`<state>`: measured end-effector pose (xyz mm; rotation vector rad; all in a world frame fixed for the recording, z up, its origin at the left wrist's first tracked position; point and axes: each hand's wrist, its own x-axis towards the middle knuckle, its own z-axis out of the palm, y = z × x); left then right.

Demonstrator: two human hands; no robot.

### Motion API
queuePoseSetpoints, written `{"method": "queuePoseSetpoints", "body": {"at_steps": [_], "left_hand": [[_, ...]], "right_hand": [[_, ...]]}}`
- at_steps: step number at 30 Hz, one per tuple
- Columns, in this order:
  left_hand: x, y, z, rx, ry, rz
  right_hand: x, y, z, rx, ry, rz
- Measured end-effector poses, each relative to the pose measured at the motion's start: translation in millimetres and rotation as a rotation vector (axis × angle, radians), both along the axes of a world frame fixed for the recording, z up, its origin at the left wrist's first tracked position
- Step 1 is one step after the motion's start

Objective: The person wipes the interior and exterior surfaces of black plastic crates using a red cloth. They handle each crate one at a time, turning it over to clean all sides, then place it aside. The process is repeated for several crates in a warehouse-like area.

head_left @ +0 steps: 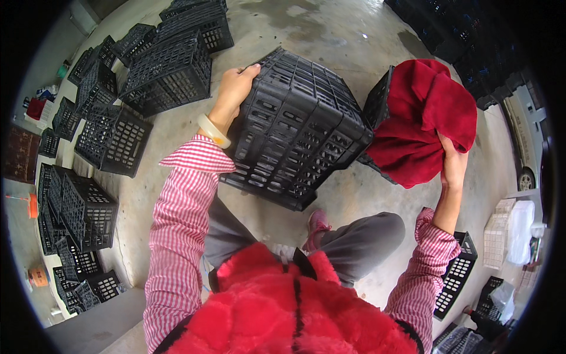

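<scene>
Black crate (295,124) tilts mid-frame, its upper-left edge gripped by the left hand (234,88); the right hand (453,164) clutches red cloth (421,121) at right. Grey floor (351,197) (dark-patched up top) bears other crates (168,74) upper left.

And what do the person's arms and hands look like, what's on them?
The left sleeve and right sleeve are red-and-white checked. A smooth, pale, ring-shaped bangle sits between the left hand and its wide, flared cuff. Neither that nor the right hand wears a glove.
</scene>
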<state>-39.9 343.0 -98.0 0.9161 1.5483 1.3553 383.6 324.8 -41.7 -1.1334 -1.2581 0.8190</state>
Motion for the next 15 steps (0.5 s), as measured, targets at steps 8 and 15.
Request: {"method": "queuePoseSetpoints", "body": {"at_steps": [8, 15], "left_hand": [[-2.8, 10.1, -1.4, 0.034, 0.301, -0.052], [-12.2, 57.0, 23.4, 0.083, 0.476, -0.094]], "right_hand": [[6.6, -22.8, -28.2, -0.069, 0.130, -0.039], [24.7, -50.8, -38.3, -0.047, 0.218, -0.069]]}}
